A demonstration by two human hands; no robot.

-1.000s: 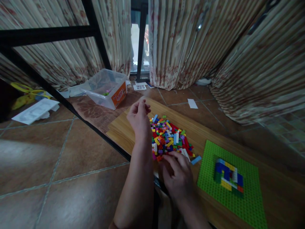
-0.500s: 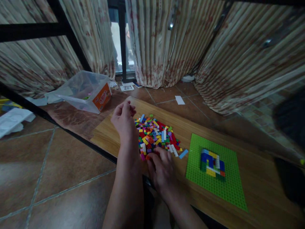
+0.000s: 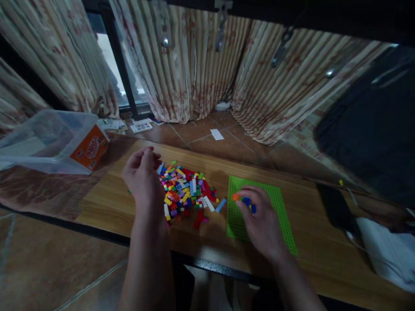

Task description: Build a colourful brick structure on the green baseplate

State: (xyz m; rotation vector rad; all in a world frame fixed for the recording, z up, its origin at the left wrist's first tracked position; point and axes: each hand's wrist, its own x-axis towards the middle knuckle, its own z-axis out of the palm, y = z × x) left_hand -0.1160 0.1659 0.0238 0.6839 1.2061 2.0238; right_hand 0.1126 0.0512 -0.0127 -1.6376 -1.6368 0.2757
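Between the thumb and fingers of my right hand (image 3: pixel 261 218) is a small orange toy brick (image 3: pixel 235 197). That hand hovers over the green baseplate (image 3: pixel 238 224), in front of a built block of bricks (image 3: pixel 249 203); only some blue and yellow of the block shows past my fingers. My left hand (image 3: pixel 142 166) is raised at the left edge of the heap of loose toy bricks (image 3: pixel 181 188), its fingers curled together; whatever they may hold is hidden. A light blue brick (image 3: pixel 221 205) lies between heap and baseplate, and red bricks (image 3: pixel 199 219) lie at the heap's near side.
The wooden table (image 3: pixel 106 203) carries all of this. At the left stands a clear plastic box (image 3: pixel 65 125) with an orange label. A dark flat object (image 3: pixel 335 205) and white cloth-like material (image 3: pixel 389 250) are at the right. Striped curtains (image 3: pixel 194 65) hang behind.
My right hand has moved right from the heap to the baseplate, carrying the orange brick. My left hand stays curled by the heap. The view has turned to the right.
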